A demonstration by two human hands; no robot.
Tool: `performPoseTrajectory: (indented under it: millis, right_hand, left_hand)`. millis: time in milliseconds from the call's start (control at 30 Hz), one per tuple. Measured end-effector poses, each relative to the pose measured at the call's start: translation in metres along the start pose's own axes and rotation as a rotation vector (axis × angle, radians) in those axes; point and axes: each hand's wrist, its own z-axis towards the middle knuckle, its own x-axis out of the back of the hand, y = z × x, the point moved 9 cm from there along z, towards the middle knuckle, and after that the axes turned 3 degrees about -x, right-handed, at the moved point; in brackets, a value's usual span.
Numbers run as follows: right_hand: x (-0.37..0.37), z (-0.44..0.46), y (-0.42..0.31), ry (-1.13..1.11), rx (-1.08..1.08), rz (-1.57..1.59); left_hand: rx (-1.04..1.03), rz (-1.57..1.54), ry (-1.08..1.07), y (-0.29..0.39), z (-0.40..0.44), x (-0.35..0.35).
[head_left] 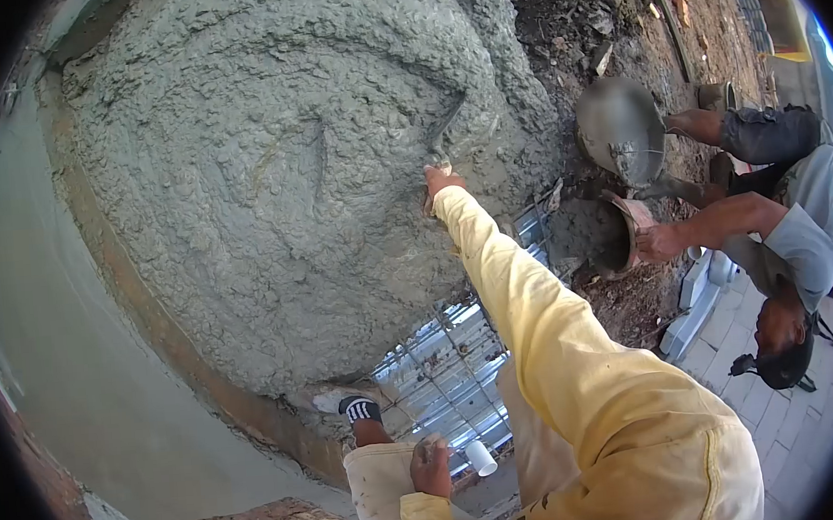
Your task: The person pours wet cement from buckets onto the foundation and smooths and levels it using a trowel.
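My right hand [440,183], at the end of an outstretched yellow sleeve, is closed round the handle of a trowel [445,121]. Its narrow, cement-coated blade lies in the wet concrete [236,166]. My left hand [431,467] is curled into a fist against my bent knee, and I see nothing in it. Just beside it is a short white pipe [481,458]. My foot, in a striped sock [359,409], stands at the edge of the concrete, near exposed steel mesh [442,355] over shiny metal decking.
At right a co-worker [800,214] bends over, a hand gripping a tilted bucket [620,236] of concrete. Another round container [620,130] stands behind it. A raised form edge [128,280] separates the rough concrete from a smooth slab [68,381] at left. Rubble and boards lie at the top right.
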Motion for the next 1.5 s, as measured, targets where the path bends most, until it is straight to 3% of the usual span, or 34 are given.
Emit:
performPoseTrajectory:
  millis: [133,233,267,333,367,467,667,767,900,933,967,1067,1133,1233,1300,1367,1500]
  right_hand:
    - [-0.005,0.017,0.097,-0.048,-0.152,0.335]
    - [0.020,-0.042,0.050,0.031,0.204,0.017]
    - [0.013,-0.040,0.041,0.043,0.214,-0.222]
    - [-0.045,-0.009,0.053,-0.121,0.124,-0.351]
    - [-0.059,-0.020,0.055,-0.153,0.069,-0.415]
    - [-0.084,-0.091,0.054,-0.158,0.181,-0.774]
    - [-0.154,-0.191,0.133,-0.387,0.379,-1.002]
    - [-0.173,-0.270,0.139,-0.575,0.479,-0.910]
    - [-0.255,-0.311,0.117,-0.752,0.616,-0.831]
    - [-0.280,-0.306,0.098,-0.751,0.667,-0.844]
    - [-0.285,-0.290,0.064,-0.705,0.581,-0.821]
    - [-0.261,-0.219,-0.022,-0.539,0.510,-0.616]
    - [-0.226,-0.159,-0.059,-0.431,0.548,-0.608]
    - [-0.134,-0.080,-0.093,-0.331,0.533,-0.574]
    - [-0.085,-0.024,-0.106,-0.233,0.496,-0.535]
    - [-0.026,0.018,-0.120,-0.173,0.375,-0.372]
    - [0.040,0.128,-0.095,-0.157,0.155,-0.125]
  left_hand:
    - [-0.066,0.100,-0.075,0.025,-0.003,0.003]
    - [-0.088,0.074,-0.107,0.047,-0.006,0.003]
    - [-0.101,0.055,-0.101,0.053,-0.005,0.012]
    - [-0.137,0.154,-0.124,0.060,0.002,0.034]
    - [-0.147,0.206,-0.145,0.061,0.004,0.044]
    - [-0.190,0.068,-0.193,0.068,0.004,0.059]
    - [-0.147,0.091,-0.269,0.048,-0.003,0.074]
    - [-0.138,0.115,-0.269,0.038,0.000,0.080]
    - [-0.203,0.259,-0.183,0.056,-0.005,0.075]
    - [-0.203,0.280,-0.152,0.058,-0.007,0.073]
    - [-0.208,0.303,-0.125,0.060,-0.003,0.068]
    - [-0.765,0.842,-0.209,0.069,-0.006,0.053]
    - [-0.176,0.280,-0.060,0.049,0.001,0.043]
    - [-0.123,0.322,-0.021,0.048,-0.001,0.020]
    - [-0.246,0.355,-0.097,0.012,0.013,0.028]
    - [-0.030,0.230,0.001,0.001,0.013,0.023]
    - [0.057,0.347,0.027,-0.005,0.008,0.002]
